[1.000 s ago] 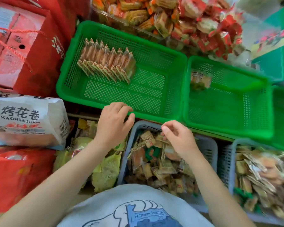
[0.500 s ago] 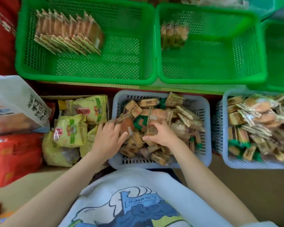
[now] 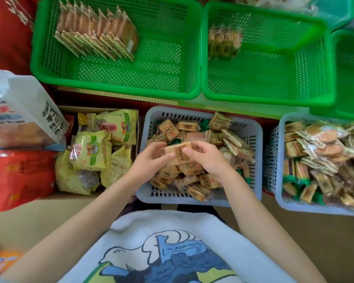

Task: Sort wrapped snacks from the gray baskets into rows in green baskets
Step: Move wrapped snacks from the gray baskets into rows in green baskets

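Note:
Over the middle gray basket (image 3: pixel 145 193) full of loose wrapped snacks, my left hand (image 3: pixel 149 162) and my right hand (image 3: pixel 206 158) together hold a golden-brown wrapped snack (image 3: pixel 178 153), fingers curled on its two ends. The left green basket (image 3: pixel 114 86) holds a leaning row of brown wrapped snacks (image 3: pixel 96 40) along its far left side. The second green basket (image 3: pixel 270 94) has a short row of wrapped snacks (image 3: pixel 224 42) in its far left corner. Another gray basket (image 3: pixel 278 193) at the right is piled with mixed snacks.
A cardboard box with yellow-green snack bags (image 3: pixel 94 152) sits left of the middle gray basket. A white bag (image 3: pixel 23 117) and red packages (image 3: pixel 18 176) lie at the far left. A third green basket (image 3: pixel 352 78) shows at the right edge.
Both hands went down into the middle gray basket, rummaged, then lifted one golden snack between them. The view tilted down toward the gray baskets.

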The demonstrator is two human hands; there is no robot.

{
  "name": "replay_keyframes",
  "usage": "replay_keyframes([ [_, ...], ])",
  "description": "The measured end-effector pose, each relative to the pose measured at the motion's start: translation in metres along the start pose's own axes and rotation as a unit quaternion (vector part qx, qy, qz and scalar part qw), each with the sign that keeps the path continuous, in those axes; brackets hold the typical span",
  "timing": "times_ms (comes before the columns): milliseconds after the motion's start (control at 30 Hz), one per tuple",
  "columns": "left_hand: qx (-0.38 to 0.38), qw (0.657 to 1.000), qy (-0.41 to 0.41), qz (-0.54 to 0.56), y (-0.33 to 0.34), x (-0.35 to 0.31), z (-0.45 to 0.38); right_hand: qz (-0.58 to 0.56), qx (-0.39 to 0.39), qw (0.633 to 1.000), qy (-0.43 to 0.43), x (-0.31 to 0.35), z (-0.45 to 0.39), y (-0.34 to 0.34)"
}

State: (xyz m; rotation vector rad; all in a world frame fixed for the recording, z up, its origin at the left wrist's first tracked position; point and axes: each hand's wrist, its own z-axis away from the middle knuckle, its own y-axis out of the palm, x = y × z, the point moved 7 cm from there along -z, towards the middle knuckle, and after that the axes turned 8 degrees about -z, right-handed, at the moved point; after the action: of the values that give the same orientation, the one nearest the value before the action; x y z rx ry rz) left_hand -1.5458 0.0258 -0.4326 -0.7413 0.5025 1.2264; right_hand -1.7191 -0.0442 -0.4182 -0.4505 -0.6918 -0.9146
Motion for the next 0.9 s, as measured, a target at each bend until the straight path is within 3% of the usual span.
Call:
replay_keyframes([
  [100,0.026,0.984,-0.062,0.165,0.008,0.014,0.0,0.008,0.015,1.0,0.02,-0.005,-0.006,0.012],
  [200,-0.037,0.982,-0.096,0.156,-0.001,0.033,0.002,0.051,-0.058,0.997,0.03,-0.019,-0.015,0.0],
  [267,-0.057,0.978,-0.122,0.159,-0.006,0.047,0.005,0.146,-0.051,0.987,0.044,-0.038,-0.022,-0.003],
  [367,-0.056,0.974,-0.135,0.171,-0.01,0.062,0.009,0.324,0.011,0.944,0.069,-0.068,-0.025,0.012],
  [467,-0.04,0.973,-0.116,0.195,-0.011,0.062,0.016,0.382,-0.057,0.923,0.013,-0.072,-0.028,0.017],
  [567,-0.032,0.966,-0.097,0.238,-0.013,0.055,0.024,0.264,-0.122,0.957,0.013,-0.053,-0.022,0.008],
  [667,-0.04,0.962,-0.076,0.26,-0.021,0.047,0.028,0.076,-0.147,0.986,0.014,-0.022,-0.006,-0.005],
  [800,-0.029,0.951,-0.05,0.303,-0.023,0.017,0.029,-0.171,-0.041,0.984,-0.016,0.018,0.016,-0.008],
  [900,0.015,0.952,0.003,0.305,-0.011,-0.021,0.025,-0.195,0.02,0.979,-0.059,0.051,0.032,-0.008],
])
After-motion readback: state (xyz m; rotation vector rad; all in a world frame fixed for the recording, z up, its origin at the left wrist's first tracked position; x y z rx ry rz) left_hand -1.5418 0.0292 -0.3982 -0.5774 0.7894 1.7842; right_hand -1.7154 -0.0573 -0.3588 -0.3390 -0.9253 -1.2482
